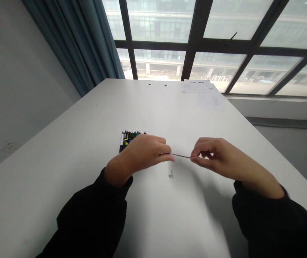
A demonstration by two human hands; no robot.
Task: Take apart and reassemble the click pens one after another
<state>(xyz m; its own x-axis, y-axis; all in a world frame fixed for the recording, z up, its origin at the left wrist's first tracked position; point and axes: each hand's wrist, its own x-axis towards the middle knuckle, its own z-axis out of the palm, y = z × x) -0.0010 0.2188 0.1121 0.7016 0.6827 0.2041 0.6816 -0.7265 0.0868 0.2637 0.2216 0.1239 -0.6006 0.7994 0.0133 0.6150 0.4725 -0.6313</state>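
Between my hands runs a thin dark pen refill [180, 155], held roughly level above the white table. My left hand [149, 148] pinches its left end, with a hint of blue at the fingers. At the other end, the thumb and fingertips of my right hand [209, 156] are closed on it. Below the refill, small pale pen parts [171, 174] lie on the table, too small to make out fully. Behind my left hand is a row of several pens [128, 138], mostly black with some yellow and white, partly hidden by that hand.
The white table [142, 111] stretches toward the window. Printed papers [199, 86] lie at its far right corner. Two round cable holes [157, 85] are near the far edge. A blue curtain [86, 43] hangs at the left beside the wall.
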